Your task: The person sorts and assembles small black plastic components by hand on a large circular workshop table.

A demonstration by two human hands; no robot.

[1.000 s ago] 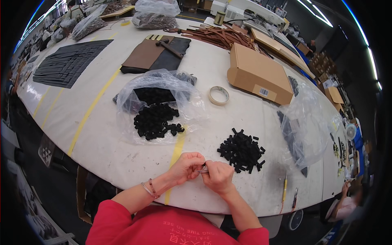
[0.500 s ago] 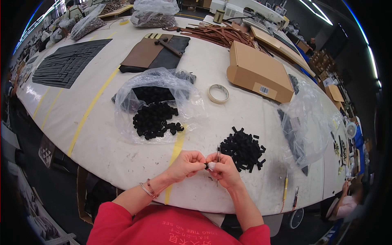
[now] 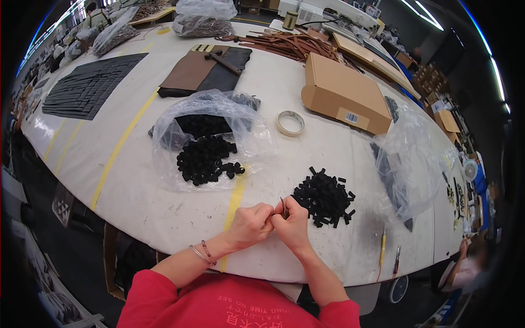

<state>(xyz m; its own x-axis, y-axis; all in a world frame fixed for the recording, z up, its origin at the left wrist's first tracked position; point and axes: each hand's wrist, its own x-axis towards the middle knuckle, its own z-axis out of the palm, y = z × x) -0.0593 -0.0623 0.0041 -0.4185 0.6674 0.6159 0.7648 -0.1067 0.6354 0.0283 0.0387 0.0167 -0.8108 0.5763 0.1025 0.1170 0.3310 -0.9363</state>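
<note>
Just above the near edge of the table, my left hand point(image 3: 249, 227) and my right hand point(image 3: 291, 225) meet with their fingertips pressed together. The left fingers are closed in a pinch, and what lies in them is hidden. A thin metal tool point(image 3: 283, 206) sticks up from my closed right hand; its exact kind does not show. Right beyond that hand lies a heap of short black fabric pieces point(image 3: 326, 198). Further left, small black loops point(image 3: 202, 163) spill out of a clear plastic bag point(image 3: 254, 134).
A tape roll point(image 3: 290, 123) and a cardboard box point(image 3: 347, 93) lie beyond the heap. To the right are a yellow-handled tool point(image 3: 383, 247), a second slim tool point(image 3: 396, 261) and a plastic bag point(image 3: 410, 164). A hammer point(image 3: 224, 61) rests on dark sheets at the back.
Both hands have turned and closed tighter together, covering the small black piece that showed between the fingertips. The metal tool has tilted and now shows less of its length.
</note>
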